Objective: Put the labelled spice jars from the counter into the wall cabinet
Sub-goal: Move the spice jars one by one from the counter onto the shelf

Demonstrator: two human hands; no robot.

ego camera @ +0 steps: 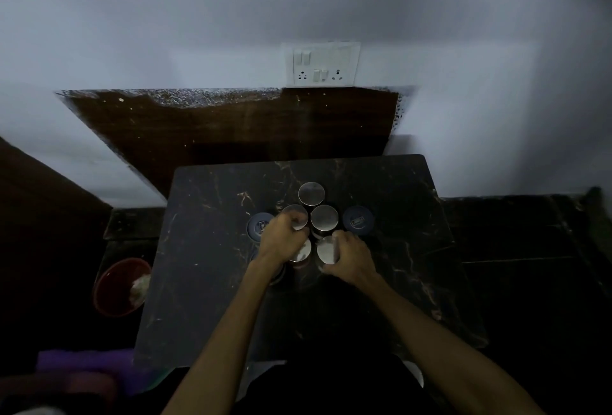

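Several spice jars with shiny metal lids stand clustered on a dark marble counter (381, 298). My left hand (281, 237) curls over the rear-left silver-lidded jar (295, 216), fingers round its lid. My right hand (349, 257) grips the front-right silver-lidded jar (326, 250) from its right side. Between them stand a centre jar (324, 218) and a far jar (311, 193). Another silver lid (303, 251) shows partly under my left hand. Two dark-blue-lidded jars flank the cluster, one on the left (258, 227), one on the right (358, 220). Labels are not visible from above. No cabinet is in view.
A dark wooden panel (231, 129) leans on the white wall behind the counter. A switch and socket plate (323, 65) sits on the wall above it. A red bucket (121, 287) stands on the floor at the left, near a purple cloth (82, 365).
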